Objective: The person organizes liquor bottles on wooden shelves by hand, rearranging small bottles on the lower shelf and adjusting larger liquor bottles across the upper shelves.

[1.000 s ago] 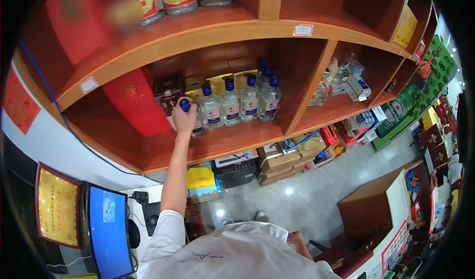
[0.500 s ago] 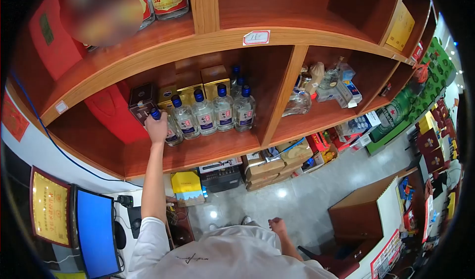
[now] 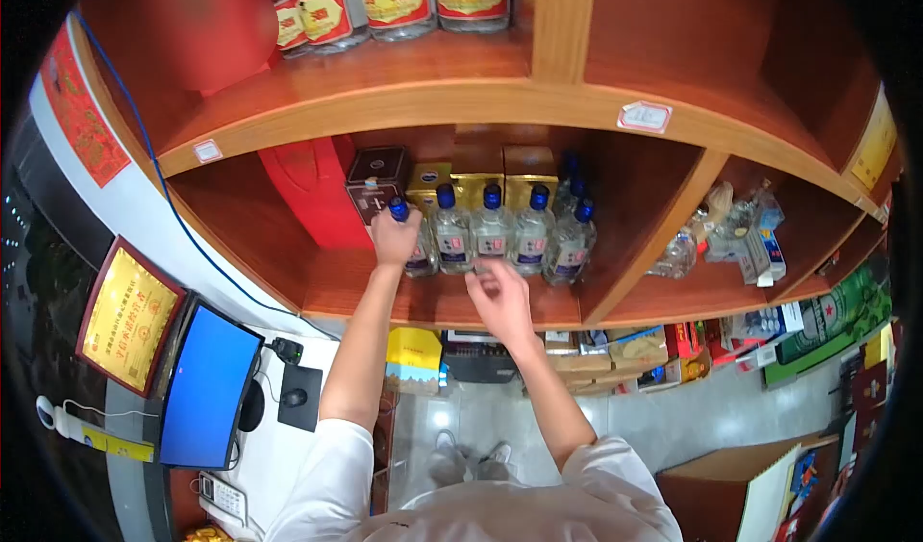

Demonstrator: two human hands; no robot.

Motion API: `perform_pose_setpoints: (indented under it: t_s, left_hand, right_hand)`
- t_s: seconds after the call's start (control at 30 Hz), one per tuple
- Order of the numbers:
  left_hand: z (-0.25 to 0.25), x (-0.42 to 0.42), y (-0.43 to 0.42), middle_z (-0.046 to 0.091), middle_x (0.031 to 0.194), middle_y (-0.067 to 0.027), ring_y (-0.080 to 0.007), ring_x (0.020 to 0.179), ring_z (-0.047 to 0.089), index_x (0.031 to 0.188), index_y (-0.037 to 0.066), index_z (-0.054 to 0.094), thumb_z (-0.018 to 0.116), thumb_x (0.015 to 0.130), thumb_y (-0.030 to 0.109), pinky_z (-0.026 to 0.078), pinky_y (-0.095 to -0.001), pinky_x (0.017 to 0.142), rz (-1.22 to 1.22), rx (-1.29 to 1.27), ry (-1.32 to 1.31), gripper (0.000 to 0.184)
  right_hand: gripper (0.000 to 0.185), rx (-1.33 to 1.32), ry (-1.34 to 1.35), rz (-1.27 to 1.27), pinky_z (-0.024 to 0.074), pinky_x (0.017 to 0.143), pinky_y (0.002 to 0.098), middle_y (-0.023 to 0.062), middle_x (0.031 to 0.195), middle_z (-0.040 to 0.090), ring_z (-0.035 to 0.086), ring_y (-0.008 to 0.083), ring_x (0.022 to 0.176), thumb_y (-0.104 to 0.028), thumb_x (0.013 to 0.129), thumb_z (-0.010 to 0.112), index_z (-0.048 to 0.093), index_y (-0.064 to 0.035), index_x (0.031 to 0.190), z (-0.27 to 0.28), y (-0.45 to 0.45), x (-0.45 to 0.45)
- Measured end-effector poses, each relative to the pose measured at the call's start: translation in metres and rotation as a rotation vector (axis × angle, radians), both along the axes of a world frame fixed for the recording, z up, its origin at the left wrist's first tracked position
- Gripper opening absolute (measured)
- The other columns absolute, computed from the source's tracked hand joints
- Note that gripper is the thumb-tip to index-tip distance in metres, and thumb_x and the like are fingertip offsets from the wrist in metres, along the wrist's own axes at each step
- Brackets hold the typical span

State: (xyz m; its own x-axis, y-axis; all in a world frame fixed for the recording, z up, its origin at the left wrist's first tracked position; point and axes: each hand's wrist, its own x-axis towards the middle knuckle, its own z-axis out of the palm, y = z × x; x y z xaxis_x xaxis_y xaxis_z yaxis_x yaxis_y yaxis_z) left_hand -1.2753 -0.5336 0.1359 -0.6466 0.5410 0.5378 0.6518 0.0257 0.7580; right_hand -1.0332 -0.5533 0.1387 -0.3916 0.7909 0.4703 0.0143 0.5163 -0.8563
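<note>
Blue caps the clear bottle (image 3: 421,257) at the nine-o'clock end of a row of bottles (image 3: 490,234) on the wooden shelf (image 3: 332,282). The left hand (image 3: 394,237) curls around its neck, just under the cap; at four o'clock from it the right hand (image 3: 502,297) hangs loosely spread, fingers bent, and whether it touches glass I cannot tell. The next bottle (image 3: 452,239) stands close at three o'clock, so a sideways knock could tip it, while a slack neck hold could let the base swing. A dark box (image 3: 375,181) at eleven and gold boxes (image 3: 478,178) at two block the back; a red bag (image 3: 306,191) stands at ten. Overhead, at twelve, the upper board (image 3: 461,109) limits lifting.
</note>
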Motion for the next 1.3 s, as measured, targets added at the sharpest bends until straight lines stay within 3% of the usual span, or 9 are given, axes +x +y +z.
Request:
perform_pose_setpoints:
  t_s: [0.1, 0.3, 0.33, 0.43, 0.67, 0.9, 1.07, 1.17, 1.3]
  left_hand:
    - [0.005, 0.001, -0.004, 0.071, 0.072, -0.0195, -0.0327, 0.071, 0.073, 0.083, 0.0, 0.073, 0.068, 0.081, 0.02, 0.055, -0.043, 0.069, -0.022, -0.028, -0.021, 0.021]
    - [0.006, 0.002, -0.004, 0.069, 0.071, -0.0209, -0.038, 0.071, 0.071, 0.079, 0.0, 0.07, 0.068, 0.081, 0.02, 0.054, -0.048, 0.07, -0.052, 0.093, 0.035, 0.02]
    - [0.007, 0.001, -0.003, 0.069, 0.071, -0.0211, -0.0401, 0.071, 0.07, 0.077, 0.0, 0.069, 0.067, 0.082, 0.021, 0.054, -0.0498, 0.07, -0.024, 0.03, 0.076, 0.022]
    - [0.005, 0.001, -0.004, 0.068, 0.07, -0.0211, -0.0411, 0.071, 0.069, 0.076, 0.0, 0.067, 0.066, 0.082, 0.022, 0.053, -0.0507, 0.07, -0.069, 0.088, 0.018, 0.023]
    - [0.007, 0.0, -0.005, 0.068, 0.072, -0.0221, -0.0435, 0.073, 0.069, 0.078, 0.001, 0.068, 0.067, 0.082, 0.023, 0.053, -0.0512, 0.07, -0.051, 0.047, 0.041, 0.023]
    - [0.001, -0.004, -0.003, 0.069, 0.076, -0.0254, -0.0457, 0.077, 0.069, 0.081, 0.001, 0.07, 0.067, 0.081, 0.025, 0.053, -0.0533, 0.073, -0.073, 0.073, 0.026, 0.024]
    - [0.006, -0.004, -0.004, 0.068, 0.076, -0.0275, -0.0473, 0.077, 0.068, 0.079, 0.001, 0.069, 0.067, 0.08, 0.024, 0.052, -0.055, 0.073, -0.046, 0.031, 0.088, 0.023]
    - [-0.007, -0.011, 0.003, 0.068, 0.074, -0.0262, -0.045, 0.073, 0.068, 0.079, -0.002, 0.069, 0.07, 0.08, 0.028, 0.052, -0.0538, 0.07, 0.004, -0.054, 0.092, 0.029]
    - [-0.022, -0.021, 0.011, 0.069, 0.069, -0.014, -0.0264, 0.061, 0.063, 0.077, -0.004, 0.067, 0.068, 0.089, 0.023, 0.049, -0.0444, 0.063, -0.193, 0.091, 0.03, 0.03]
  right_hand:
    - [0.045, -0.016, -0.018, -0.024, 0.0586, 0.074, 0.034, 0.0229, 0.116, 0.066, 0.072, 0.0231, 0.082, -0.014, 0.093, 0.07, 0.057, 0.0043, 0.132, 0.045, 0.019, -0.038]
    - [0.069, 0.132, -0.212, -0.096, 0.0509, 0.1, 0.0459, 0.0306, 0.143, 0.05, 0.063, 0.0412, 0.116, -0.023, 0.092, 0.07, 0.04, 0.007, 0.146, 0.015, 0.055, -0.091]
    - [0.067, 0.086, -0.172, -0.1, 0.045, 0.108, 0.0488, 0.0299, 0.142, 0.05, 0.052, 0.0465, 0.128, -0.025, 0.092, 0.07, 0.042, 0.0062, 0.145, 0.016, 0.051, -0.092]
    - [0.061, 0.373, -0.181, -0.314, 0.0524, 0.09, 0.0477, 0.0275, 0.123, 0.06, 0.064, 0.0441, 0.103, -0.024, 0.089, 0.075, 0.05, 0.0068, 0.135, 0.009, 0.047, -0.097]
    - [0.037, 0.157, -0.399, -0.385, 0.051, 0.087, 0.0515, 0.017, 0.103, 0.066, 0.065, 0.0395, 0.1, -0.034, 0.086, 0.074, 0.064, -0.0031, 0.104, 0.036, 0.03, -0.094]
    - [0.028, 0.547, -0.226, -0.564, 0.0475, 0.081, 0.0483, 0.0129, 0.089, 0.061, 0.06, 0.0373, 0.088, -0.026, 0.076, 0.077, 0.061, -0.007, 0.089, 0.009, 0.022, -0.101]
    - [0.015, 0.407, 0.036, -0.495, 0.0493, 0.081, 0.0452, 0.0126, 0.085, 0.069, 0.064, 0.0367, 0.086, -0.013, 0.074, 0.076, 0.065, -0.007, 0.082, -0.015, 0.017, -0.117]
    - [0.013, 0.315, 0.039, -0.417, 0.0527, 0.074, 0.0445, 0.0147, 0.084, 0.069, 0.067, 0.0378, 0.082, -0.012, 0.074, 0.074, 0.065, -0.0057, 0.082, -0.026, 0.021, -0.114]
    - [0.008, 0.08, 0.122, -0.348, 0.0531, 0.066, 0.0351, 0.0131, 0.076, 0.068, 0.066, 0.0208, 0.069, -0.009, 0.078, 0.07, 0.065, -0.0027, 0.08, 0.0, -0.025, -0.068]
